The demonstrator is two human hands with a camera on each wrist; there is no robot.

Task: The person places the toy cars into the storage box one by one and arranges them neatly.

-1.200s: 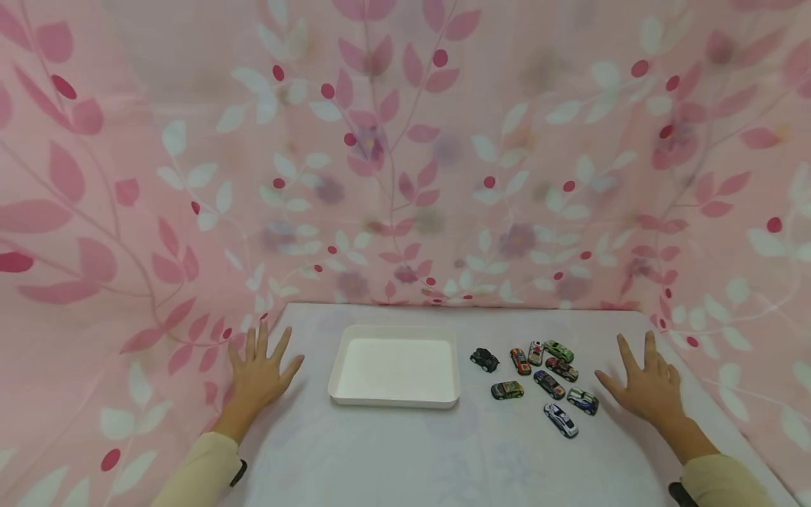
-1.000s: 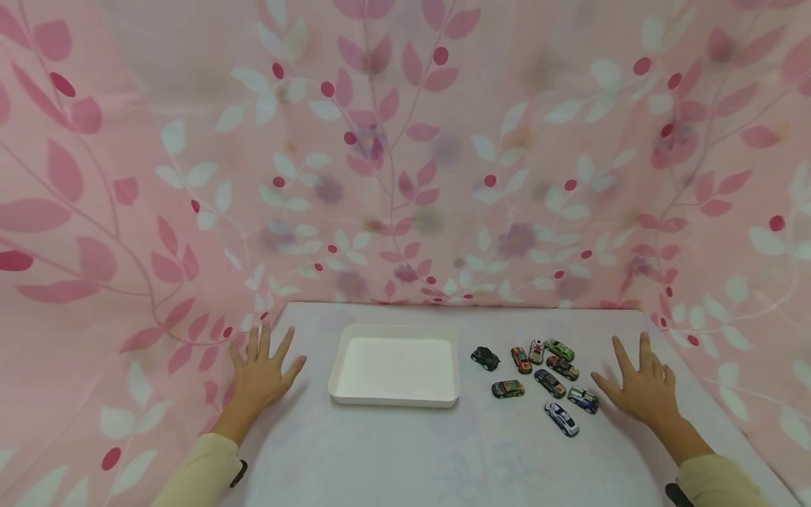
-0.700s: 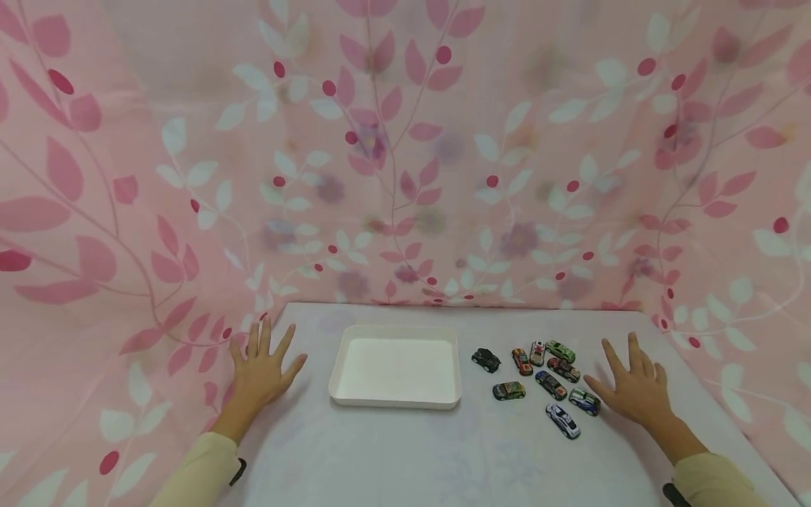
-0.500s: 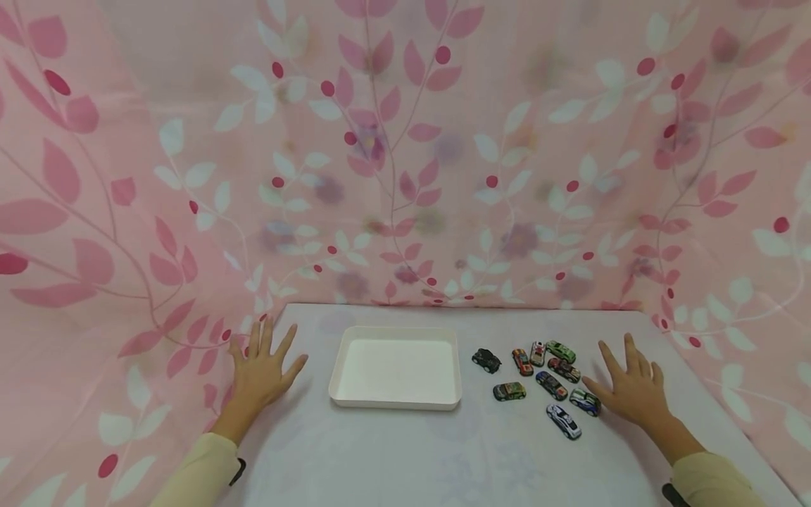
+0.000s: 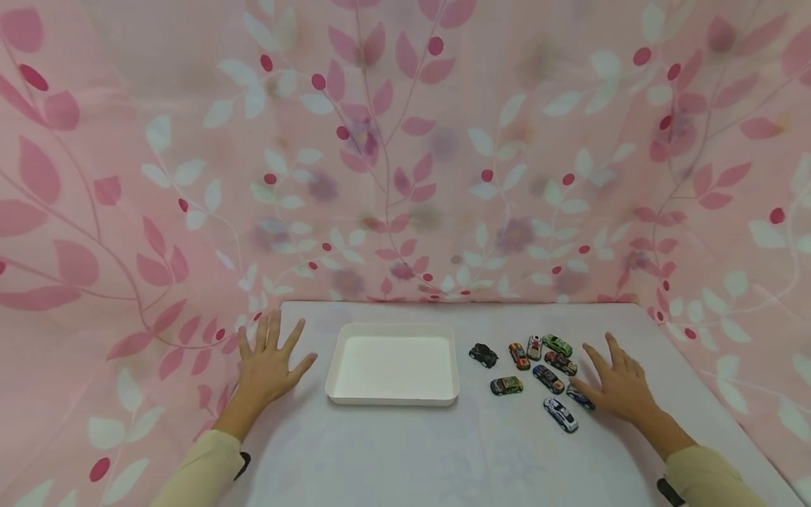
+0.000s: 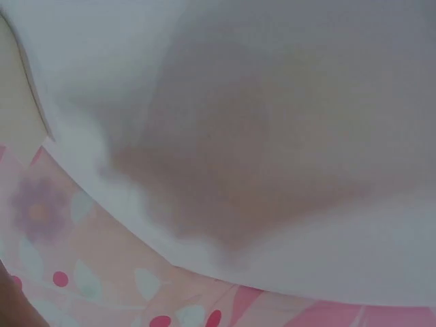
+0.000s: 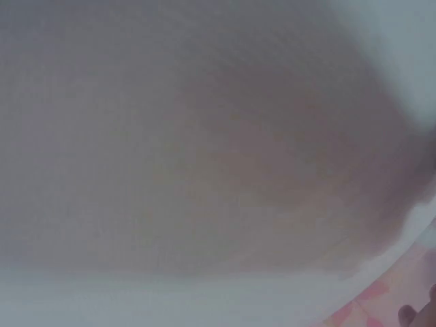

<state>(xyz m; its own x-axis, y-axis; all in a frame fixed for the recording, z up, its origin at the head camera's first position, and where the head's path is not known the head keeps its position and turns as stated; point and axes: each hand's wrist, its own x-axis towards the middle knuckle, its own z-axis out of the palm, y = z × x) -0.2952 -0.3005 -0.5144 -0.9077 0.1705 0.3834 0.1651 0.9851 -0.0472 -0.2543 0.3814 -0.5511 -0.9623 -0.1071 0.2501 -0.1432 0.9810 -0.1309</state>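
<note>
In the head view my left hand [image 5: 265, 370] is spread with straight fingers, left of a white rectangular tray [image 5: 393, 403] with nothing in it. My right hand [image 5: 619, 387] also has its fingers extended, at the right edge of a group of toy cars. Its thumb partly covers a blue-and-white toy car [image 5: 580, 397]; whether it touches the car I cannot tell. Close by are a white toy car [image 5: 560, 415], a dark blue one [image 5: 548, 379] and a green one [image 5: 557, 345]. Neither hand holds anything. The wrist views show mainly tablecloth and blurred shadow.
Left in the group, nearest the tray, are a black toy car [image 5: 483, 355] and a camouflage-coloured one [image 5: 507, 385]. Orange [image 5: 519, 355] and red-white [image 5: 535, 347] cars sit behind. A white cloth [image 5: 405, 458] covers the table; a pink leafy curtain [image 5: 405, 155] encloses it.
My right hand has moved left toward the toy cars, its thumb now overlapping the blue-and-white one. My left hand has shifted slightly right. The tray and cars stay in place.
</note>
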